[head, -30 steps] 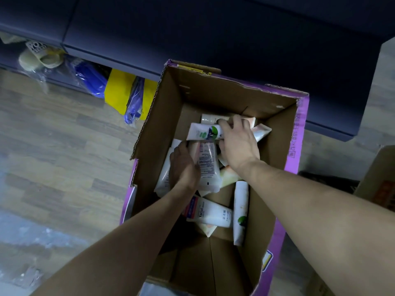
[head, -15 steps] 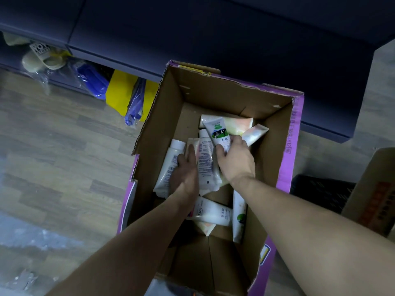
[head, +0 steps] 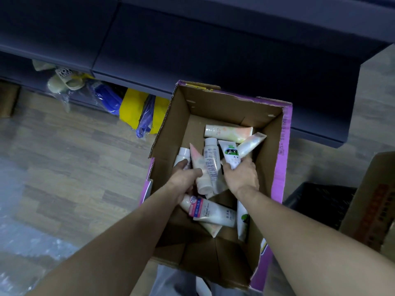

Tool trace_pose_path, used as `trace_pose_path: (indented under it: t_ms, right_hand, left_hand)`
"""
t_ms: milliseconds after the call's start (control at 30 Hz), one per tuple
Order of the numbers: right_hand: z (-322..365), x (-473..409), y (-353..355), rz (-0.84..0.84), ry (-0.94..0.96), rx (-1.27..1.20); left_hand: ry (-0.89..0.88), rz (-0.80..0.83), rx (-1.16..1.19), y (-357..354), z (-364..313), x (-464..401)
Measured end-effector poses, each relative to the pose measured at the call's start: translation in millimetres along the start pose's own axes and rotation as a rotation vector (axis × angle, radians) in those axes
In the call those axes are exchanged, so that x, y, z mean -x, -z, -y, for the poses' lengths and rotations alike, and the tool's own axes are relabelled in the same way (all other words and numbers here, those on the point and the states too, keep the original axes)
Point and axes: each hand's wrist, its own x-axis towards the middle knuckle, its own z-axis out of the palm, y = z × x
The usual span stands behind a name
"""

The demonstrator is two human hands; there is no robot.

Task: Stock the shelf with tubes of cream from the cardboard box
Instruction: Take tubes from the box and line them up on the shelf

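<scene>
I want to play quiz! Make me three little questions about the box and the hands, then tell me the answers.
1. True or false: both hands are inside the box.
2. What does the right hand grip? A) cow tube B) yellow bag C) sandal
3. Fill in: the box's outside is ____.

Key: 1 true; 2 A; 3 purple.

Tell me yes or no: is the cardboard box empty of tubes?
No. Several tubes lie inside the cardboard box, and both the left hand and the right hand grip some.
</scene>
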Motion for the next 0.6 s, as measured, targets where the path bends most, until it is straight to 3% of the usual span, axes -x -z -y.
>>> trace_pose_path:
  t_ms: [133, 267, 333, 500, 600]
  right_hand:
    - [5.0, 8.4, 7.3, 0.012, -0.032, -0.025]
    - [8.3, 14.5, 16.2, 0.045, -0.015, -0.025]
    - [8.8, 19.6, 16.5, 0.059, -0.001, -0.035]
    - [11.2, 36.0, 2.6, 0.08, 0.029, -0.086]
    - [9.2, 45.7, 3.7, 0.013, 0.168, -0.038]
  left_hand:
    - [0.028, 0.11, 0.038, 9.8, -7.8, 10.9]
    - [0.029, 0.026, 0.274, 4.1, -13.9, 22.2]
    - [0.016, -0.004, 0.269, -1.3, -13.4, 22.1]
    - [-0.003, 0.092, 0.329, -15.3, -6.4, 24.5]
    - [0.072, 0.136, 0.507, -13.3, -1.6, 17.5]
